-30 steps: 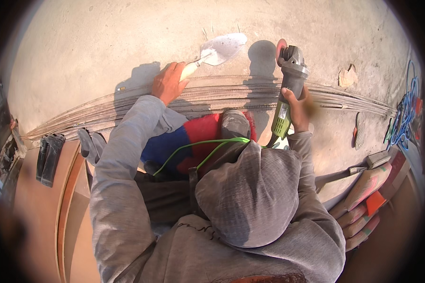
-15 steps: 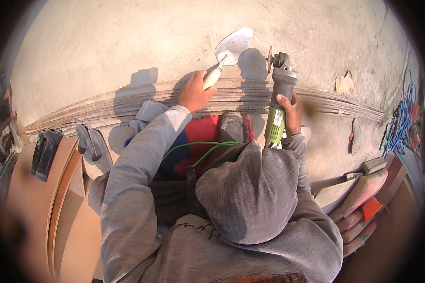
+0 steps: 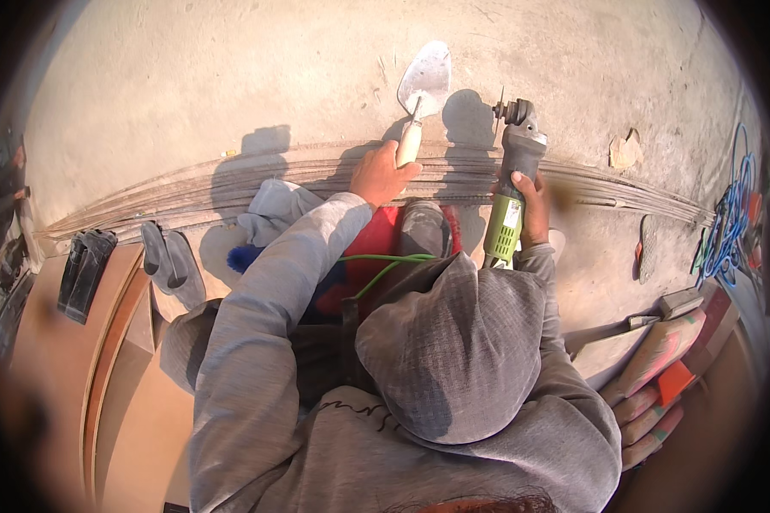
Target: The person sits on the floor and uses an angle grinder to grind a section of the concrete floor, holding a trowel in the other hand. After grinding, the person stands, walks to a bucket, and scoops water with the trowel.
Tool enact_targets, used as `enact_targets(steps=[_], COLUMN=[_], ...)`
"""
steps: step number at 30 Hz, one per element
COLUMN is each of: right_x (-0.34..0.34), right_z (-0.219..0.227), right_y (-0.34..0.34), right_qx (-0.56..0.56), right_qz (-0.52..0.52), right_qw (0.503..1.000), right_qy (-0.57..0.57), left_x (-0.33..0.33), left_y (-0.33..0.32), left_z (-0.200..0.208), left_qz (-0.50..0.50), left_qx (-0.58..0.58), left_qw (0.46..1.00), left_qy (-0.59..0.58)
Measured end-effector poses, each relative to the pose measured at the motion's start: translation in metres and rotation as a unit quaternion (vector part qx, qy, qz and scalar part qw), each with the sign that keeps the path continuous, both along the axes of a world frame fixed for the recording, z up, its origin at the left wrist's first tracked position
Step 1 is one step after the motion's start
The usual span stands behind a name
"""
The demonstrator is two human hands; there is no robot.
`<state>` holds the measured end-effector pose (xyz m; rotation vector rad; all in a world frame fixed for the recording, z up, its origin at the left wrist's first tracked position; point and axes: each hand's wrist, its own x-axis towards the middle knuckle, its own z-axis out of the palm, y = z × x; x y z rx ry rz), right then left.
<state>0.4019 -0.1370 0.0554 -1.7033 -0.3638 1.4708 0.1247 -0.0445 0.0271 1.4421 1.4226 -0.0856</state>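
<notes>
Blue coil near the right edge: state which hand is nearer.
Right. The right hand, around the angle grinder, is left of the blue coil; the left hand, holding the trowel, is farther left.

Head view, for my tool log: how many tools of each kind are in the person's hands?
Trowel, pale handle, in the left hand: 1
Angle grinder, green and grey, in the right hand: 1
Total: 2
</notes>
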Motion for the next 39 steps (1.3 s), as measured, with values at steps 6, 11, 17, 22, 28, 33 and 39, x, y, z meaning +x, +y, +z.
enact_targets(steps=[6, 11, 17, 22, 28, 33, 39], right_x=[0.002, -0.001, -0.012, -0.014, -0.018, -0.025, -0.035], right_z=[-0.001, 0.007, 0.018, 0.025, 0.027, 0.016, 0.03], right_y=[-0.001, 0.002, 0.008, 0.014, 0.017, 0.036, 0.066], right_qx=[0.0, 0.006, 0.039, 0.055, 0.067, 0.109, 0.165], right_qz=[0.008, 0.011, 0.015, 0.035, 0.03, -0.071, -0.097], right_qw=[1.0, 1.0, 0.995, 0.989, 0.988, 0.991, 0.981], right_qy=[-0.004, -0.022, -0.09, -0.133, -0.139, -0.039, -0.029], left_x=[0.028, 0.021, 0.01, 0.018, 0.037, 0.072, 0.062], left_y=[-0.018, -0.019, -0.012, -0.025, -0.037, -0.064, -0.04], left_z=[-0.007, -0.011, -0.009, 0.002, 0.016, 0.033, 0.061], left_qz=[0.065, 0.087, 0.105, 0.129, 0.127, 0.146, 0.183], left_qx=[0.041, 0.051, 0.129, 0.203, 0.174, -0.089, -0.352], left_qw=[0.997, 0.995, 0.985, 0.97, 0.97, 0.951, 0.846], left_qy=[-0.01, -0.026, 0.038, 0.024, -0.11, -0.256, -0.357])
